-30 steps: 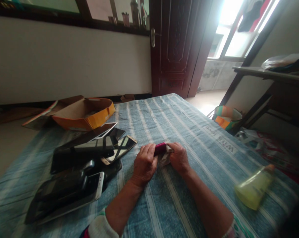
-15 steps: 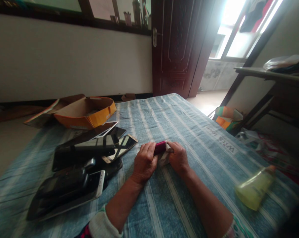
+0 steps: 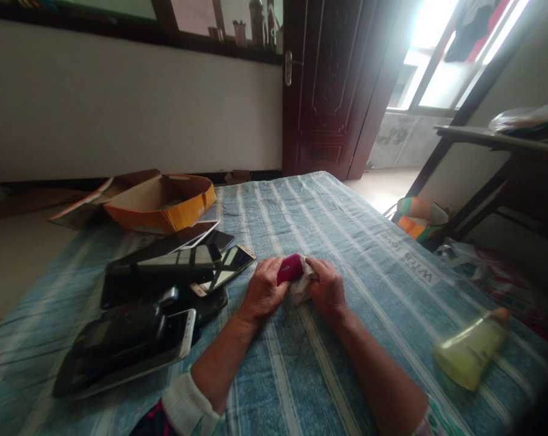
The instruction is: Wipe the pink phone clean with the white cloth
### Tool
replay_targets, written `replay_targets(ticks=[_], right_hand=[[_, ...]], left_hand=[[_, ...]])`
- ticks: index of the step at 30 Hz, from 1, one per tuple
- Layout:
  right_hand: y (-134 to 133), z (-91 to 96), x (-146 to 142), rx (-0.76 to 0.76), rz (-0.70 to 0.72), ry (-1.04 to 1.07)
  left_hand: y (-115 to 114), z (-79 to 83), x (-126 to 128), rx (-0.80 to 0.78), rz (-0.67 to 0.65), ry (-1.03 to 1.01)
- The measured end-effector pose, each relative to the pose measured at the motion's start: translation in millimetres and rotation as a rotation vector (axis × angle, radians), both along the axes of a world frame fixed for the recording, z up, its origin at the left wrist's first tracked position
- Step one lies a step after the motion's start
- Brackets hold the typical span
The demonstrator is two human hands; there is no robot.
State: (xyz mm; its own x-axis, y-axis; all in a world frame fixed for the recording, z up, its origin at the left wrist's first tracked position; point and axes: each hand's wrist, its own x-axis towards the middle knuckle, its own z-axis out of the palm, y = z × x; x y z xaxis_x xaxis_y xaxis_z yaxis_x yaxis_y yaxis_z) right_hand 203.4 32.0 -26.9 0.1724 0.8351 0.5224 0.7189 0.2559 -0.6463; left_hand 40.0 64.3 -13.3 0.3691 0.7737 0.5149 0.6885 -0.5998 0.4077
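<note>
A small magenta device, perhaps a phone (image 3: 290, 269), is gripped in my left hand (image 3: 263, 289), its far end showing past the fingers. My right hand (image 3: 328, 286) pinches a crumpled white cloth or tissue (image 3: 302, 289) against the device's right end. Both hands are closed, just above the blue striped cover (image 3: 346, 363). To the left of them lies a gold-rimmed smartphone (image 3: 223, 269), with a white smartphone (image 3: 183, 336) and several dark devices (image 3: 160, 272) piled around it.
An open orange cardboard box (image 3: 165, 209) stands at the far left of the covered surface. Near the right edge lies a yellow translucent bottle (image 3: 471, 351). A dark shelf (image 3: 505, 139) rises at the right, and a brown door (image 3: 326, 91) stands behind.
The magenta device has been turned, so its broad face with a small mark now shows. The white cloth sits more visibly at its right end. The view has shifted slightly.
</note>
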Motion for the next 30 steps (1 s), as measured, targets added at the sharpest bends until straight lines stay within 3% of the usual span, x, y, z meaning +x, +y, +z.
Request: replay_targets(ticks=[17, 23, 30], right_hand=[[4.7, 3.1, -18.1, 0.045, 0.112, -0.239], [12.0, 13.4, -30.4, -0.041, 0.186, -0.44], [6.1, 14.3, -45.6, -0.005, 0.363, -0.497]], left_hand=[[-1.0, -9.1, -6.8, -0.1, 0.058, -0.065], [-1.8, -4.4, -13.6, -0.264, 0.016, -0.18], [-0.7, -2.4, -20.1, -0.408, -0.065, -0.271]])
